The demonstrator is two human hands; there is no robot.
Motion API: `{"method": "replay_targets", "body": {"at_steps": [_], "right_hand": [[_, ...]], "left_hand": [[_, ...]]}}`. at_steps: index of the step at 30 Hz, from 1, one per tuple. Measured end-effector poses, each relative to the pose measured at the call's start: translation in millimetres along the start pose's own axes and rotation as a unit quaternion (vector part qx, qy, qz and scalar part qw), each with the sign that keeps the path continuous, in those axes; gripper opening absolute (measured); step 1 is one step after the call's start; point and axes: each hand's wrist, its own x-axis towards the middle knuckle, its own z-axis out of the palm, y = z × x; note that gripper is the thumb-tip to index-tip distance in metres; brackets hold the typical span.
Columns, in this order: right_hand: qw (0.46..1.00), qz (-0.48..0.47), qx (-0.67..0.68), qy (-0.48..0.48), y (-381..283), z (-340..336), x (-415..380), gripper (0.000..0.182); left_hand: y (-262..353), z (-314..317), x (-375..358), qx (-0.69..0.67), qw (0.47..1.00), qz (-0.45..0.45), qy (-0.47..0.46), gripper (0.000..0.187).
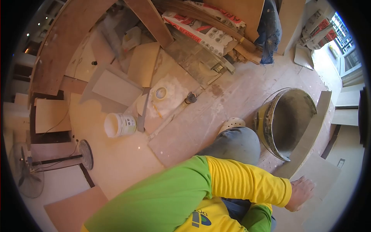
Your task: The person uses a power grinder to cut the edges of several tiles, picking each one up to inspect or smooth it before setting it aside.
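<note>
My left hand (301,194) reaches across to the right, its fingers curled and knuckles facing up. Whatever lies inside the fingers is hidden. Beneath and beside it is a flat grey tile or board (324,176). Just beyond the hand, a long narrow grey strip (317,129) leans past the rim of a large mortar-smeared bucket (266,127). My right hand is out of sight; only part of that arm's green sleeve (258,220) shows below the left forearm.
A white tub (116,125) stands on the floor at left, near a dusty white patch with a tape roll (160,92). A fan (31,179) is at far left. Adhesive bags (205,34) and wood strips lie at the back. A wall socket (341,163) is at right.
</note>
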Motion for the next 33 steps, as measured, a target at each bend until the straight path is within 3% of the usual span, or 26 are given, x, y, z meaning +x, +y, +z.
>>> {"method": "replay_targets", "body": {"at_steps": [4,8,12,14,18,20,21,23,24,26,27,29,31,32,33], "right_hand": [[0.998,-0.007,-0.059,0.011,17,9,5,0.052],[0.994,-0.006,-0.106,0.023,20,26,6,0.054],[0.991,-0.006,-0.134,0.03,6,41,-2,0.056],[0.989,-0.008,-0.144,0.027,0,47,-7,0.057],[0.985,-0.02,-0.168,0.021,-13,57,-18,0.059],[0.983,-0.027,-0.179,0.024,-18,62,-18,0.06],[0.983,-0.027,-0.181,0.028,-20,64,-19,0.061],[0.982,-0.026,-0.184,0.033,-23,69,-19,0.062],[0.982,-0.031,-0.183,0.033,-26,70,-18,0.062],[0.979,-0.034,-0.196,0.037,-23,75,-15,0.063],[0.979,-0.039,-0.198,0.04,-19,78,-8,0.064],[0.977,-0.057,-0.2,0.055,-23,80,3,0.065],[0.973,-0.079,-0.197,0.091,-48,68,-7,0.066],[0.978,-0.106,-0.169,0.066,-59,40,-38,0.087],[0.987,-0.084,-0.124,0.056,-64,30,-37,0.093]], "left_hand": [[2,-21,-5,-0.051,0.998,-0.004,-0.043,0.059],[-9,7,-16,0.011,0.993,0.017,0.114,0.055],[-9,-2,-8,-0.039,0.997,0.029,0.054,0.056],[-11,-2,-7,-0.032,0.999,-0.004,0.029,0.059],[-24,-5,4,0.025,0.994,-0.083,0.066,0.069],[-43,3,17,0.069,0.971,-0.191,0.129,0.077],[-50,3,22,0.067,0.974,-0.177,0.128,0.077],[-66,-2,27,0.099,0.944,-0.268,0.165,0.088],[-72,-5,30,0.099,0.948,-0.258,0.161,0.088],[-83,-12,33,0.031,0.926,-0.35,0.136,0.098],[-88,-16,34,0.03,0.931,-0.34,0.127,0.098],[-96,-18,38,-0.052,0.909,-0.407,0.068,0.107],[-111,-11,37,-0.056,0.925,-0.37,0.069,0.111],[-120,0,39,-0.023,0.929,-0.358,0.089,0.115],[-114,-7,39,-0.026,0.931,-0.357,0.075,0.116]]}}
